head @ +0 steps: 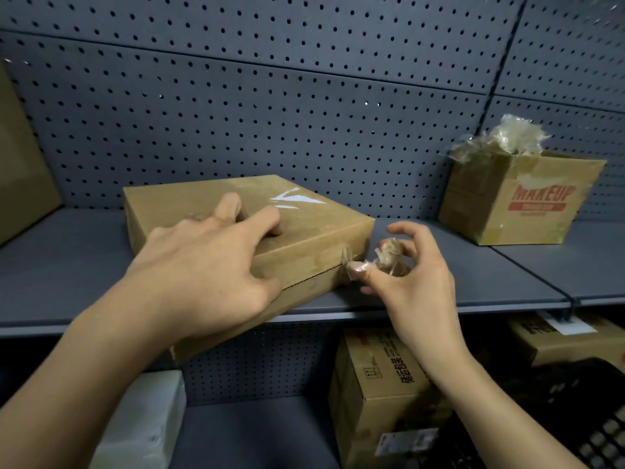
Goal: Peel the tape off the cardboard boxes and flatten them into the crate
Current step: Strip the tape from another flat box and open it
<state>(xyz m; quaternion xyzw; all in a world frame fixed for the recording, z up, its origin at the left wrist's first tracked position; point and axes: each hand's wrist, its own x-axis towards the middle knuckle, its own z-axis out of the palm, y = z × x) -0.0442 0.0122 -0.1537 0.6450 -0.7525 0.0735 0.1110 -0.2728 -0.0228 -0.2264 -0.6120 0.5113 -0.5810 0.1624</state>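
A flat cardboard box (314, 228) lies on the grey shelf (422, 292), its near corner hanging over the shelf's front edge. My left hand (209, 262) rests on the box's top with fingers spread, pressing it down. My right hand (411, 275) is at the box's right front corner and pinches a crumpled wad of clear tape (389, 255); a strip of the tape still sticks to the box's side seam. At the bottom right a black crate (595, 418) shows partly.
An open cardboard box marked MAKEUP (517, 201) stands on the shelf at the right with crumpled tape (507, 137) on top. Another box (20, 164) leans at the far left. Below the shelf stand a printed carton (378, 384), a white package (145, 421) and one more box (558, 336).
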